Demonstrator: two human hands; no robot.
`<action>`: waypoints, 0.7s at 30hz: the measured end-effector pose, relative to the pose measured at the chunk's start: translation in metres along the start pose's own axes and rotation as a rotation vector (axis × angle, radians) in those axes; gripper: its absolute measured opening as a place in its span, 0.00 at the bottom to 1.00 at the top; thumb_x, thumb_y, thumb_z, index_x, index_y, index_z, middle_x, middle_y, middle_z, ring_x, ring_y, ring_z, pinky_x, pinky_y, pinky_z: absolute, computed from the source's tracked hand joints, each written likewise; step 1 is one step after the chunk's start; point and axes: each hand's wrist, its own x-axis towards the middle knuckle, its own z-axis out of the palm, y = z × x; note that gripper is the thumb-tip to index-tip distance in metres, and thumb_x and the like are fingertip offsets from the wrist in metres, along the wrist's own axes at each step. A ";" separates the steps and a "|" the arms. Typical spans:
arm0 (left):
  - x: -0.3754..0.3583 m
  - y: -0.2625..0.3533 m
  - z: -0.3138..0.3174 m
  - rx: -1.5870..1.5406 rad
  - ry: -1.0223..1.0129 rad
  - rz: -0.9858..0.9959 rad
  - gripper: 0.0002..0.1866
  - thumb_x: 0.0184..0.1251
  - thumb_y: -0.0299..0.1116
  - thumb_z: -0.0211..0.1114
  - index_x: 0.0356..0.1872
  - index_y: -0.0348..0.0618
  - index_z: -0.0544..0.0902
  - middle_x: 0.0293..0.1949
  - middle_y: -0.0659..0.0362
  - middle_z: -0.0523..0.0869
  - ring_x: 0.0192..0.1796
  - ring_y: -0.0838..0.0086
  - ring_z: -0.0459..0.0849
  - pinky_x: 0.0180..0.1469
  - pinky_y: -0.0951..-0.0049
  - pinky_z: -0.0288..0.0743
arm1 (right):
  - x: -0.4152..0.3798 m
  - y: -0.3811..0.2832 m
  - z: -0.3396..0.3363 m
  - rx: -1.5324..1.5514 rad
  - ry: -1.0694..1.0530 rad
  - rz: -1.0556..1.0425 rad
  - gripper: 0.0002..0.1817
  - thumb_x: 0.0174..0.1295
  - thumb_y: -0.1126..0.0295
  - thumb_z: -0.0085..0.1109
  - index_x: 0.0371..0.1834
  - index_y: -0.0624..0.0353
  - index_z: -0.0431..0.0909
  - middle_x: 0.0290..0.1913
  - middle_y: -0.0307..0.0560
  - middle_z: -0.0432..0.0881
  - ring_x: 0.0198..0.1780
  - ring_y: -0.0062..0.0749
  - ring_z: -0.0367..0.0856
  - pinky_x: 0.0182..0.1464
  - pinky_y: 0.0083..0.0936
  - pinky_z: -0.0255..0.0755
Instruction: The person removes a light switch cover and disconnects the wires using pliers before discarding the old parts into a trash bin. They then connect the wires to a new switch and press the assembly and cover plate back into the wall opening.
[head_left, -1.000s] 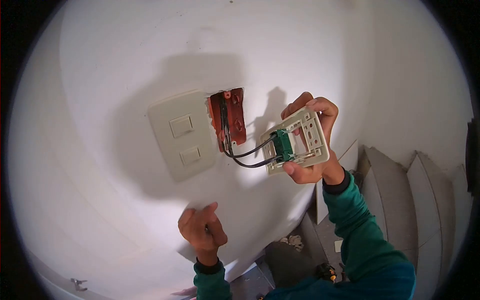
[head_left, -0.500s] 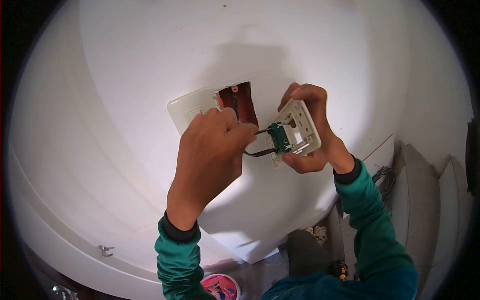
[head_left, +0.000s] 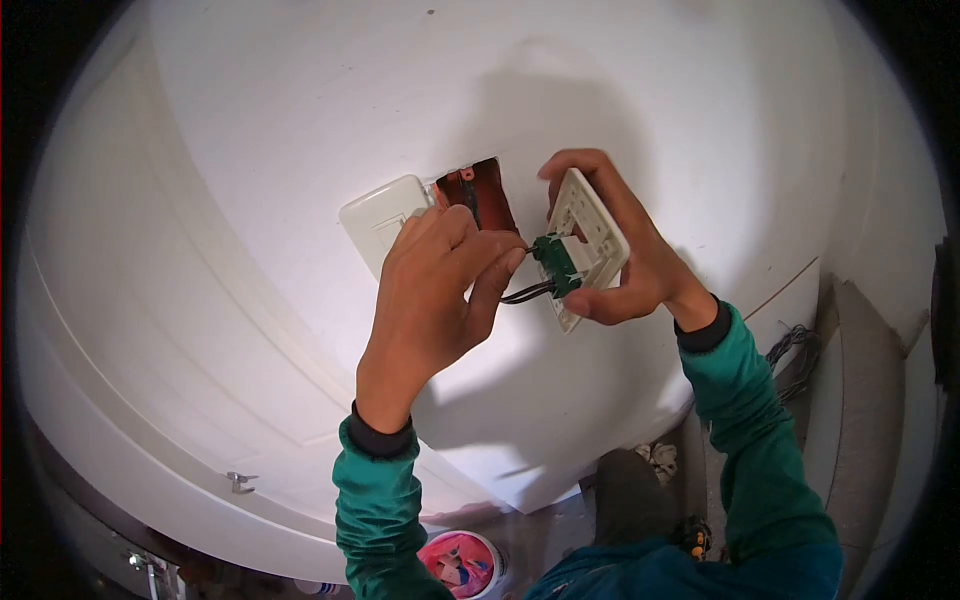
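Note:
My right hand point(head_left: 625, 260) grips a white wall switch plate point(head_left: 598, 235) by its edges, its back turned to the left. A green switch module point(head_left: 557, 265) is fitted in the plate, and black wires point(head_left: 527, 294) run from it toward my left hand point(head_left: 440, 280). The thumb and forefinger of that hand pinch a dark wire close to the module's upper end. Behind the fingers, an open reddish wall box point(head_left: 485, 198) has dark wire inside. A mounted white switch point(head_left: 385, 222) sits left of the box, partly covered by my left hand.
A white door point(head_left: 200, 300) with a metal handle point(head_left: 240, 482) stands on the left. Below is a bucket point(head_left: 490, 560) with pink contents. Stairs point(head_left: 865, 400) rise on the right, with a coil of dark cable point(head_left: 795, 355) beside them.
My left hand has shifted its fingers to the upper wire, close to the module. My right hand has turned the plate slightly, and the camera view has shifted a little.

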 end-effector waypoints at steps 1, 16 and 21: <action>0.001 0.000 -0.001 0.000 -0.027 0.013 0.04 0.56 0.25 0.68 0.33 0.44 0.83 0.26 0.59 0.70 0.31 0.63 0.70 0.36 0.66 0.64 | 0.000 -0.001 0.001 -0.008 -0.010 0.008 0.49 0.34 0.52 0.73 0.60 0.60 0.57 0.44 0.43 0.63 0.44 0.28 0.69 0.44 0.25 0.68; 0.008 -0.007 0.006 0.005 -0.100 0.141 0.06 0.53 0.22 0.68 0.31 0.44 0.82 0.26 0.60 0.70 0.31 0.65 0.68 0.37 0.65 0.61 | -0.008 0.009 -0.005 0.051 -0.107 0.083 0.46 0.37 0.49 0.79 0.56 0.55 0.60 0.40 0.38 0.65 0.42 0.26 0.70 0.46 0.24 0.68; -0.005 0.006 -0.004 -0.033 0.046 0.046 0.08 0.50 0.24 0.71 0.32 0.45 0.84 0.24 0.60 0.69 0.30 0.66 0.68 0.35 0.67 0.59 | -0.006 0.016 -0.009 0.081 -0.071 0.098 0.48 0.36 0.45 0.78 0.56 0.54 0.60 0.42 0.39 0.64 0.44 0.28 0.69 0.47 0.25 0.67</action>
